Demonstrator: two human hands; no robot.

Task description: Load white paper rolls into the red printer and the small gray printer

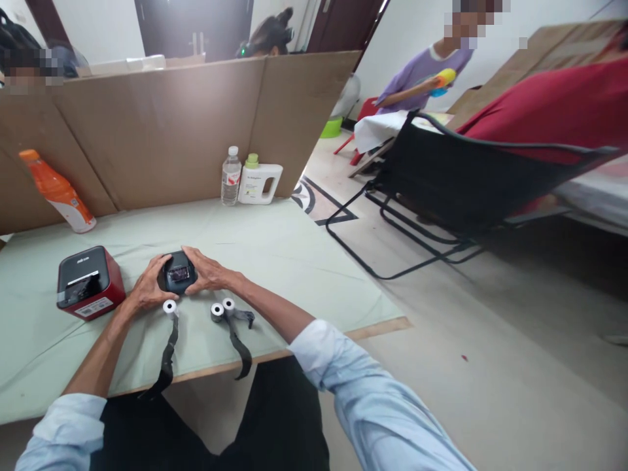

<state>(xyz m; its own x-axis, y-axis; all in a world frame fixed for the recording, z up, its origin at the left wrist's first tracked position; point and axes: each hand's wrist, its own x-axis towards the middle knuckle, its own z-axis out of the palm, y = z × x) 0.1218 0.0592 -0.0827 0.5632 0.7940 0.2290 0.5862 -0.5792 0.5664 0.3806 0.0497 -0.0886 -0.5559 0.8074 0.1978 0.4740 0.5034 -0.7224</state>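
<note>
small dark printer [177, 273]: sitting near the front edge of the bench [275, 248], both hands cupping it. left hand [147, 288] curling around its left side, right hand [209, 271] pressing on its right, fingers half closed. three paper rolls [170, 307] [216, 311] [228, 305] lying just in front, black ribbons trailing over the front edge. red box printer [89, 282] standing toward the left edge. orange bottle [57, 191], water bottle [230, 176] and white jug [260, 183] standing along the back edge.

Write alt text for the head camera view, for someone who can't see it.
Both hands, left hand and right hand, clasp a small dark grey device on a pale green table. Three small white paper rolls lie just in front of it, and a red-and-black label printer sits to its left.
</note>
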